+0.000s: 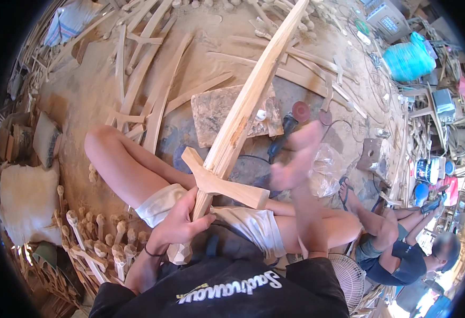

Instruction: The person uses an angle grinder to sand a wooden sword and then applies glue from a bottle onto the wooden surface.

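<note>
Clear bag (325,161): just right of the fingers of the right hand (299,161); contents cannot be told. Cyan bag (411,59): well beyond those fingers, farther right; contents hidden. Left hand (180,222): fingers wrapped round the grip of one wooden sword (247,103), guard just above them, pommel below, blade slanting up and rightward. Right hand: blurred, fingers extended, thumb apart, holding nothing, beside the sword.

Wooden sword (233,139), held: 1. Turquoise bag (410,59), far right: 1. Wire-guarded fan (349,281), near right: 1. Co-worker (397,262), right: 1. Knobbed wooden hilts (120,243), near left: many, overlapping.
</note>
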### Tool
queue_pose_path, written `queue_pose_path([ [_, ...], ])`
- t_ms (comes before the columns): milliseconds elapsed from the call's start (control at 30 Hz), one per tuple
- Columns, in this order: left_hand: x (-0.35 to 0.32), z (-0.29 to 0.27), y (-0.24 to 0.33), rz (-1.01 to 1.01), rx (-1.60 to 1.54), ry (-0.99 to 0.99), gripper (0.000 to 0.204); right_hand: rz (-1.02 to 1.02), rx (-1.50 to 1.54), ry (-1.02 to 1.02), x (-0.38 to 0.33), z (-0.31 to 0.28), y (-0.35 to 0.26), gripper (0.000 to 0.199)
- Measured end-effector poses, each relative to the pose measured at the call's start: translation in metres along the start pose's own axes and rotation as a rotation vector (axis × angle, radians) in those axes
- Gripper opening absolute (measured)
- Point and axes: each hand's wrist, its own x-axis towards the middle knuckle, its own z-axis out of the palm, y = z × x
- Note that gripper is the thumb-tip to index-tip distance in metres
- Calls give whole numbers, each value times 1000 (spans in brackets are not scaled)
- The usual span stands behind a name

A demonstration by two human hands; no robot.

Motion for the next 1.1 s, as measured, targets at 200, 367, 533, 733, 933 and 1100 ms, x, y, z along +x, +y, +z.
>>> queue_pose_path([
  [200,-3,-2,2,-61,9,-17,36,239,-68,211,25,18,-12,37],
  [367,5,1,-15,146,391,86,38,5,-431,-212,-21,14,22,50],
  [533,3,-4,-20,174,779,173,48,1146,-418,398,-110,-16,111,34],
  [733,5,-2,-27,232,812,194,46,1209,-886,-649,-399,-89,235,29],
  [933,8,2,-16,235,777,179,43,1322,-866,-687,-430,-47,217,37],
  [1100,10,7,-18,203,810,189,40,1550,-854,-620,-395,-39,201,41],
])
